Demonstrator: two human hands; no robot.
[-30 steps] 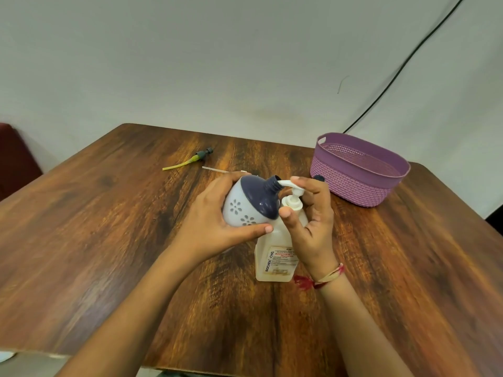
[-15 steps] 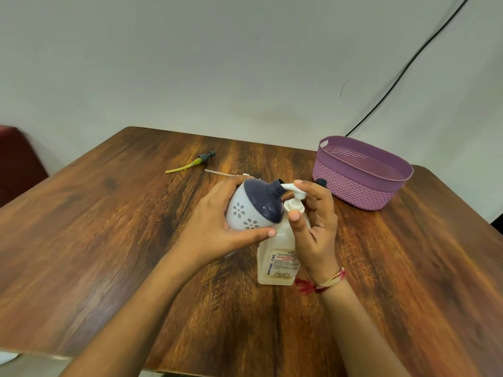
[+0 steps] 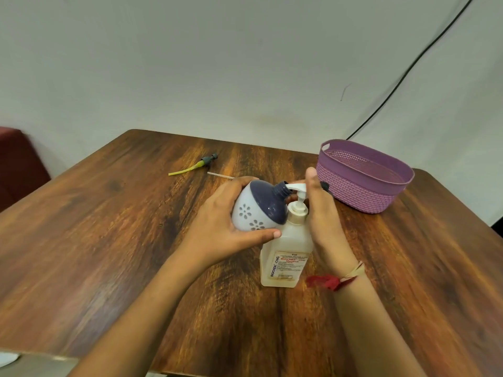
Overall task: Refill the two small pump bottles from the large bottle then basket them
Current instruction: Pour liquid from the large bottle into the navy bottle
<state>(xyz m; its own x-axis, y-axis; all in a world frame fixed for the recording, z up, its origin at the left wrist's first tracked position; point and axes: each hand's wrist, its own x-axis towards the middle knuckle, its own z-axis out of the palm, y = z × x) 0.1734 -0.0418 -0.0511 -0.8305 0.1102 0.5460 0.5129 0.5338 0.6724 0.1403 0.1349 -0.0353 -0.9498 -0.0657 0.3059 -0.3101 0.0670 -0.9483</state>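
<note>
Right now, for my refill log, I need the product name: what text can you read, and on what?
"BIOCHEK CHG": vertical, on the large bottle's side.
"BIOCHEK CHG Handrub": red, on its front label.
Remaining label print: too small to read.
No text shows elsewhere.

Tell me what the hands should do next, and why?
Probably press the white pump of the large clear labelled bottle down with the right hand: its spout meets the open neck of the round white-and-navy bottle tilted in the left hand.
</note>
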